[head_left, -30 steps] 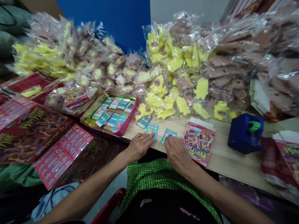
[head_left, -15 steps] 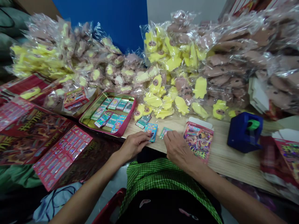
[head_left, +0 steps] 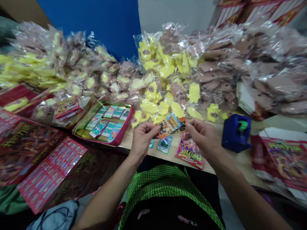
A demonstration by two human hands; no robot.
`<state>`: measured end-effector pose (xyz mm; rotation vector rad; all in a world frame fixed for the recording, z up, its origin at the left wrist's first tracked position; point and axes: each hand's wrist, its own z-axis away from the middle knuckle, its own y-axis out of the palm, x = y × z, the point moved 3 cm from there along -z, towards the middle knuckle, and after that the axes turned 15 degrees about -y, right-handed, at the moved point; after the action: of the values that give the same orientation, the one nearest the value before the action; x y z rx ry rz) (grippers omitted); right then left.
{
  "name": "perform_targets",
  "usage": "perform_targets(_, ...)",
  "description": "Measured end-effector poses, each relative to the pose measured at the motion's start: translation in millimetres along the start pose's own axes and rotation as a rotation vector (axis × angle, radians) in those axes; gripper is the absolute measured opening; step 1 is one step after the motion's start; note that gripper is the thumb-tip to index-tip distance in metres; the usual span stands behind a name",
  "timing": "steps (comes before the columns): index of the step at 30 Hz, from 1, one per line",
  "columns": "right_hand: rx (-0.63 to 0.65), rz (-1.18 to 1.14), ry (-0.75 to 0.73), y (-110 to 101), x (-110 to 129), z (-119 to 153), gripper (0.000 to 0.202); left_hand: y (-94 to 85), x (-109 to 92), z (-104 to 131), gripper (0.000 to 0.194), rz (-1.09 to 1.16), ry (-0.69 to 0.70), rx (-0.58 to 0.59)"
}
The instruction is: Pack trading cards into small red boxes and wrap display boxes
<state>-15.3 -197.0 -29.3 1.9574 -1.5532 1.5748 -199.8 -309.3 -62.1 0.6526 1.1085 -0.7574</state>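
Now, the left hand [head_left: 141, 142] pinches a bright card [head_left: 169, 124] and the right hand [head_left: 205, 135] pinches a dark card [head_left: 181, 125], overlapping above the table [head_left: 171, 155]. Moving thin cards needs soft fingers.

Left fingers [head_left: 155, 128] pinching orange-edged card [head_left: 169, 125], tin [head_left: 126, 125] of cards alongside

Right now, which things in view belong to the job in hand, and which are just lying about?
Likely the job's:
cards held in left hand and right hand
green-edged card below them
tin of cards

Seemingly just lying about:
blue tape dispenser
bagged yellow toys
shiny pink sheet
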Motion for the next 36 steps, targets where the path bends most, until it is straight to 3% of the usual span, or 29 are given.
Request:
perform_targets(2,-0.001,-0.271,0.122,-12.1,-7.6,-2.9,0.031,31.8,5.0,-8.4,0.026,0.029,-0.069,0.127)
perform_targets(4,-0.039,-0.276,0.135,-28.1,-13.4,-1.4,0.037,60.2,6.7,-15.8,0.024,-0.003,-0.044,0.211)
perform_targets(7,-0.13,0.018,0.062,-63.1,-20.2,2.8,0.039,94.0,4.7,-27.0,0.027,-0.23,0.117,0.232)
perform_targets(10,-0.151,0.336,0.034,-98.9,-26.6,3.5,0.025,122.0,6.6,-38.3,0.043,-0.701,0.288,0.275)
perform_targets(13,-0.177,0.547,0.038,-123.4,-29.3,1.0,0.027,138.2,13.2,-47.2,0.035,-1.01,0.347,0.386)
perform_targets(16,-0.179,0.615,-0.096,-130.1,-18.1,-2.0,0.035,138.1,7.6,-47.4,0.019,-0.994,0.352,0.413)
perform_targets(19,-0.157,0.587,-0.334,-123.9,6.2,-3.5,0.039,128.5,-14.7,-32.2,0.006,-0.869,0.419,0.422)
perform_targets(23,-0.227,0.662,-0.537,-112.4,38.1,-4.7,0.03,112.8,-50.1,-0.5,0.005,-0.749,0.649,0.381)
perform_targets(27,-0.167,0.658,-0.809,-98.8,58.5,-4.7,0.029,104.8,-59.8,16.1,0.011,-0.812,0.898,0.269)
perform_targets(30,-0.066,0.656,-0.897,-94.1,62.9,-3.7,0.033,103.5,-56.2,16.1,0.01,-0.784,0.95,0.216)
perform_targets(33,-0.118,0.701,-0.897,-99.7,62.4,-2.3,0.035,105.1,-53.1,14.3,0.008,-0.779,0.951,0.185)
perform_targets(36,-0.166,0.722,-0.84,-106.8,58.9,-1.9,0.036,105.7,-52.1,13.8,0.021,-0.803,0.933,0.164)
